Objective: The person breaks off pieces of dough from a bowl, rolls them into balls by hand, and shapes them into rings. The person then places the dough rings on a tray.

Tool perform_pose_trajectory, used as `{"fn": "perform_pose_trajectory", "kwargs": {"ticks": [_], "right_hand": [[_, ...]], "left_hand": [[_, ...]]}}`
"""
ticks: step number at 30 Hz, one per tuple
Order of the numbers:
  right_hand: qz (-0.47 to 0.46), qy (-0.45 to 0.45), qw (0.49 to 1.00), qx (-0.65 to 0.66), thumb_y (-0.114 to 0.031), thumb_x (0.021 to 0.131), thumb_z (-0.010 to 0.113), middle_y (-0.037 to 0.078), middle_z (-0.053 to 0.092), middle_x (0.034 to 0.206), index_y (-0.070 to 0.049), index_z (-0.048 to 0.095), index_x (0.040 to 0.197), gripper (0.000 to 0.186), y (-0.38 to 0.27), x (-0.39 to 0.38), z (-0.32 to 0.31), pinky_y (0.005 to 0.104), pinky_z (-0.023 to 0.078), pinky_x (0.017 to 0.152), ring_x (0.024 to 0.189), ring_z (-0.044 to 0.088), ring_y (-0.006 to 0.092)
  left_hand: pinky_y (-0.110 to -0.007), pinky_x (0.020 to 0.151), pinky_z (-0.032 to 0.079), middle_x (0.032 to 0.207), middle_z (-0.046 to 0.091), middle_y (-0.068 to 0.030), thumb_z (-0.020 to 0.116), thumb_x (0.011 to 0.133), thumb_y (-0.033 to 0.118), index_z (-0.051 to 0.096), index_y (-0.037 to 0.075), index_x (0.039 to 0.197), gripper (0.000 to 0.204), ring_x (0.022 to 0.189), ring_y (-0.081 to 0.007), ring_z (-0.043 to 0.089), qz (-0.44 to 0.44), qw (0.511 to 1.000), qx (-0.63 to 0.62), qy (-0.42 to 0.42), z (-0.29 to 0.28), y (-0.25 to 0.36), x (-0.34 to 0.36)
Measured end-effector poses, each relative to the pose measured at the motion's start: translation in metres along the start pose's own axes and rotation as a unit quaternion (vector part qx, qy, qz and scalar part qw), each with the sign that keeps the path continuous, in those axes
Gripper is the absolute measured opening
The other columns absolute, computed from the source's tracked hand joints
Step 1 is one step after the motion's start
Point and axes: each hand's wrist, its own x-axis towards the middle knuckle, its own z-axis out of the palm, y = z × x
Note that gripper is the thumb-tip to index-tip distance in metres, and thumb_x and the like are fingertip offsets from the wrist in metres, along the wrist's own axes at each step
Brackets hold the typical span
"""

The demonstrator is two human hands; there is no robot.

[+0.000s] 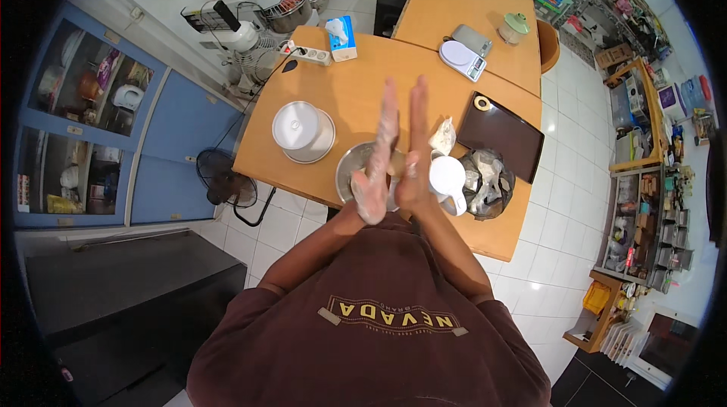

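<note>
My left hand and my right hand are raised over a metal bowl at the table's near edge. Both are open, fingers stretched straight out, palms facing each other with a narrow gap between. White flour or dough coats the left hand heavily and the right more lightly. A pale tan, dough-like lump shows in the gap near the heels of the palms; whether it touches them or lies in the bowl behind, I cannot tell. My hands hide much of the bowl.
Right of the bowl stand a white jug, a pale crumpled bag and a dark plastic bag. A dark tray bears one ring-shaped piece. Leftward is a white lidded tub; farther back, a kitchen scale and tissue box.
</note>
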Motion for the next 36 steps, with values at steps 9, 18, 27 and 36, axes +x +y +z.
{"fn": "perform_pose_trajectory", "kwargs": {"ticks": [9,18,27,36], "right_hand": [[-0.033,-0.033,0.999,-0.021,-0.070,0.104,0.018,0.028,0.010,0.171,-0.001,0.024,0.164,0.091,-0.007,-0.001,0.003,0.0561,0.009,0.126,0.158,0.007,0.0473],[-0.017,-0.074,0.997,-0.020,-0.069,0.105,0.017,0.031,0.013,0.169,0.001,0.025,0.163,0.091,-0.022,-0.013,0.022,0.0576,0.009,0.125,0.157,0.009,0.0495],[0.034,-0.066,0.997,0.009,-0.066,0.106,0.018,0.029,0.012,0.170,0.001,0.025,0.163,0.089,-0.006,-0.028,0.029,0.0573,0.006,0.126,0.158,0.007,0.0481],[0.050,-0.047,0.997,-0.037,-0.068,0.104,0.017,0.029,0.014,0.170,0.000,0.024,0.164,0.090,-0.004,-0.019,0.020,0.0586,0.010,0.125,0.158,0.011,0.0475]], "left_hand": [[-0.046,0.128,0.000,0.174,-0.010,-0.0184,0.005,0.097,0.081,-0.002,-0.003,0.164,0.108,0.161,-0.0322,-0.008,0.067,0.997,0.018,-0.018,0.003,-0.014,-0.003],[-0.047,0.128,0.006,0.175,-0.001,-0.0151,0.007,0.098,0.080,0.002,0.004,0.167,0.103,0.161,-0.0338,0.004,-0.112,0.984,-0.100,0.100,-0.019,-0.051,-0.036],[-0.041,0.128,0.006,0.175,0.003,-0.0132,0.007,0.097,0.082,0.004,0.002,0.166,0.106,0.161,-0.0272,0.008,-0.086,0.962,-0.181,0.186,-0.008,-0.020,0.004],[-0.044,0.129,0.003,0.175,-0.002,-0.0121,0.005,0.095,0.083,-0.001,0.003,0.166,0.107,0.161,-0.0293,-0.001,-0.080,0.983,-0.142,0.079,-0.002,0.003,-0.002]]}}
